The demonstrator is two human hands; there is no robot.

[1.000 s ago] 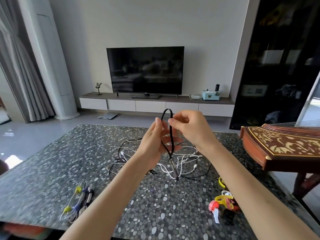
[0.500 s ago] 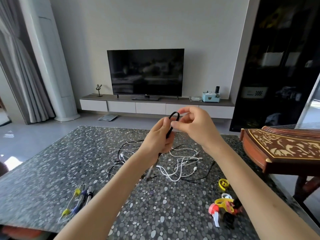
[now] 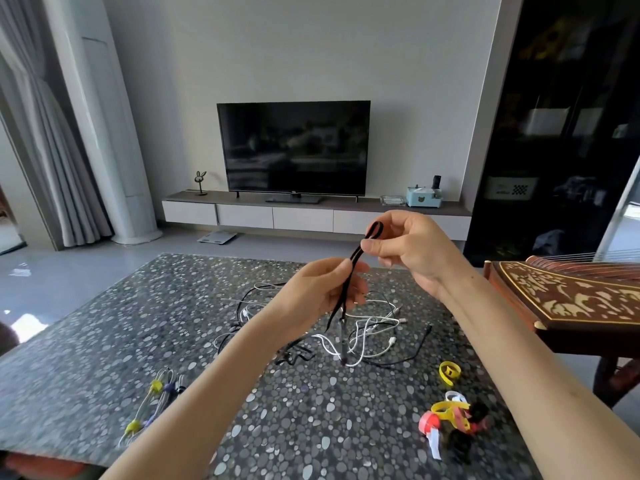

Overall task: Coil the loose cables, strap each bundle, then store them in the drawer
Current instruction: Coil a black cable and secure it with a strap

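Both your hands are raised above the counter [image 3: 104, 341], and both grip the same black cable [image 3: 356, 255]. The cable is folded into a narrow loop. Your right hand [image 3: 415, 251] pinches the upper part of the loop between thumb and forefinger, and the closed end of the loop pokes out above the thumb. Your left hand [image 3: 322, 292] sits lower and nearer the middle, its thumb and fingers curled round the doubled strands. Below that hand the strands hang down, and a dark plug dangles at the bottom, over the tangle on the counter.

That tangle [image 3: 374, 320] lies at the middle of the counter, just beyond your forearms: white and black cables looped loosely over one another, with one thin black lead trailing off to the right.

On the near left of the counter lie strapped bundles [image 3: 156, 407], side by side, bound with yellow and dark bands. On the near right is a small heap of straps [image 3: 450, 417], yellow, red, white and black, and a single curled yellow strap [image 3: 449, 373] lies apart just beyond it.

A carved wooden instrument [image 3: 571, 299] stands at the counter's right edge. Across the room a dark TV [image 3: 294, 147] stands on a low cabinet [image 3: 301, 218] with white drawer fronts.
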